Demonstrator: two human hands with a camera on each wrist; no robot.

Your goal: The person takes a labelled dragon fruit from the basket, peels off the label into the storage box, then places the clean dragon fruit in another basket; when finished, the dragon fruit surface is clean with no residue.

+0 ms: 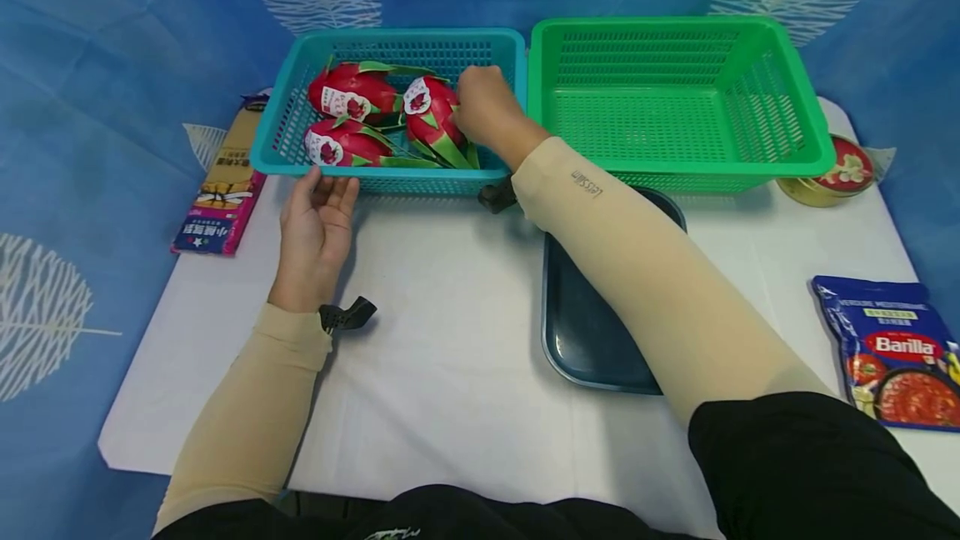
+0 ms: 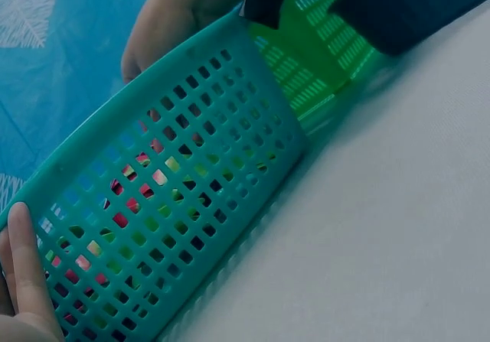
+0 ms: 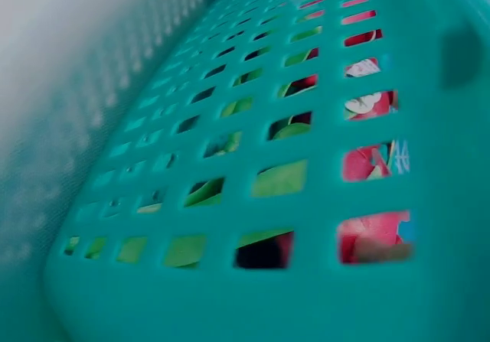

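Note:
Three red dragon fruits with green leafy tips and white labels lie in the blue-green basket (image 1: 390,183). One is at the back left (image 1: 348,92), another is the front-left dragon fruit (image 1: 341,144), and the right-hand dragon fruit (image 1: 429,117) points its leaves toward the front. My right hand (image 1: 491,111) reaches down over the basket's right part and grips that right-hand fruit from its side; most of the fingertips are hidden. With fingers fairly straight, my left hand (image 1: 318,227) touches the front wall near its left end, a fingertip at the rim in the left wrist view.
A green basket (image 1: 675,169) adjoins on the right. Under my right forearm lies a dark tray (image 1: 592,332). A noodle-like packet (image 1: 221,182) is at the left, a round tin (image 1: 843,172) at the back right, and a blue Barilla pouch (image 1: 892,352) at the right.

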